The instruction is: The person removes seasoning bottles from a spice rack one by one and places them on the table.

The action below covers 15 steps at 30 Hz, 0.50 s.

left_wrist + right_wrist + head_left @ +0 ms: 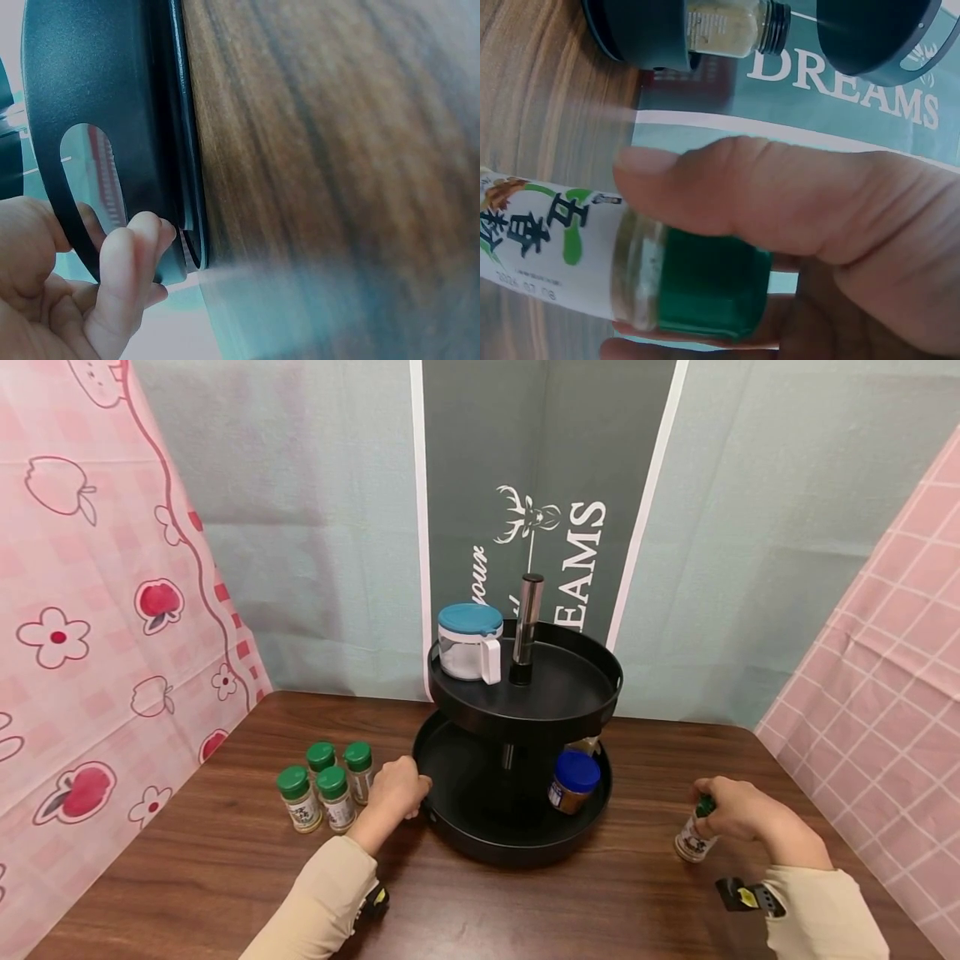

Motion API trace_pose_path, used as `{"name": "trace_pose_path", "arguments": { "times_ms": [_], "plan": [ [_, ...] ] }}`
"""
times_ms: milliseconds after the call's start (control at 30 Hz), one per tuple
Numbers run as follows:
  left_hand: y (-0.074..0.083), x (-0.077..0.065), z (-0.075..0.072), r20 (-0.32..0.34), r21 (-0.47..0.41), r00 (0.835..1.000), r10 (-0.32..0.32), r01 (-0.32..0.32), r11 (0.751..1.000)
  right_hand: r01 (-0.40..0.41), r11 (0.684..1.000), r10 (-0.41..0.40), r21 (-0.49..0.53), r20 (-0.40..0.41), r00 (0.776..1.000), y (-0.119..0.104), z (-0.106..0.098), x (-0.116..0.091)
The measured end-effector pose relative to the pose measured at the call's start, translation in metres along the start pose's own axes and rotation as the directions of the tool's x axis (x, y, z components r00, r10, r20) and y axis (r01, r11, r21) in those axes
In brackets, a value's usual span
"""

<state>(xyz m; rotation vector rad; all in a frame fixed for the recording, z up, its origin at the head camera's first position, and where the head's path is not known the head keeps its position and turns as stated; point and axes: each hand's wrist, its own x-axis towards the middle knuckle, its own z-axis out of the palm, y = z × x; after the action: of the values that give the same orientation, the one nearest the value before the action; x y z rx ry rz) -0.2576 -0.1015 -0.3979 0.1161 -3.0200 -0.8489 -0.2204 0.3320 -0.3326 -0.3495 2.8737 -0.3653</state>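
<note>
My left hand (400, 785) is at the left side of a black two-tier round rack (517, 852). In the left wrist view its thumb and fingers pinch the lower tray's wall (90, 67) beside an oval cutout. Over on the right, my right hand (738, 810) grips a spice jar (692, 842) by its green cap (712, 285). The jar has a white label with Chinese characters and tilts slightly. On the lower tray stands a blue-lidded jar (576, 781), with a pale glass jar (724, 28) behind it. A clear canister with a blue lid (471, 639) sits on the upper tray.
Several green-capped spice jars (333, 797) stand on the wooden table (562, 910) just left of my left hand. A metal post (528, 618) rises from the rack's middle. Behind hangs a grey-green cloth (315, 527), with pink cloths at both sides.
</note>
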Motion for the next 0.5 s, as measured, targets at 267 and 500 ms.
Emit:
{"name": "trace_pose_path", "arguments": {
  "times_ms": [267, 500],
  "plan": [
    [0.0003, 0.0, -0.0006, 0.0, -0.001, 1.0, -0.011, 0.011, 1.0, -0.025, 0.999, 0.024, 0.042, 0.03, 0.999, -0.002, -0.0033, -0.0006],
    [0.0006, -0.0005, -0.0011, 0.002, -0.001, 1.0, -0.005, 0.005, 1.0, -0.032, 0.999, 0.031, 0.034, 0.032, 0.999, -0.0062, -0.004, 0.0008]
  ]
}}
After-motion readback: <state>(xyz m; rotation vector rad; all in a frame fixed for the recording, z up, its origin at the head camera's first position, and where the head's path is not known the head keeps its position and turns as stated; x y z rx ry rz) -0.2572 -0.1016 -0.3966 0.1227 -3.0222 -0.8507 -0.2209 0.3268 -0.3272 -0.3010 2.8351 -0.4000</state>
